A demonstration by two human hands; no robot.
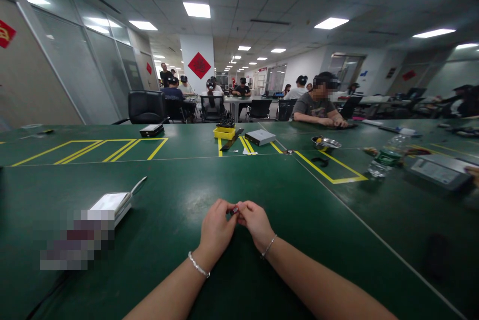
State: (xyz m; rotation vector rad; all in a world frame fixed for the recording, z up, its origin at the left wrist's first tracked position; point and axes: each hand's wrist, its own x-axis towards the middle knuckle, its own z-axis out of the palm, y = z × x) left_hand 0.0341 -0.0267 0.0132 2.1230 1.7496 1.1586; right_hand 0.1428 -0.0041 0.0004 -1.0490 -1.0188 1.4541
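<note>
Just above the green table [179, 185], my two hands meet in front of me. Between their fingertips is a small red-and-dark piece [234, 209], too small for me to tell its kind. My left hand [217, 225] pinches it from the left, thumb and forefinger closed. From the other side my right hand [256, 222] has its fingertips pressed together at the piece's right end. Part of the piece is hidden behind the fingers.
A partly blurred device [108, 203] with a cable lies to the left. Ahead are a yellow bin [223, 134], a grey metal box [260, 137] and a metal bowl [331, 144]. A water bottle [385, 158] stands right, near another box [437, 170]. Across the table sits a person [318, 105].
</note>
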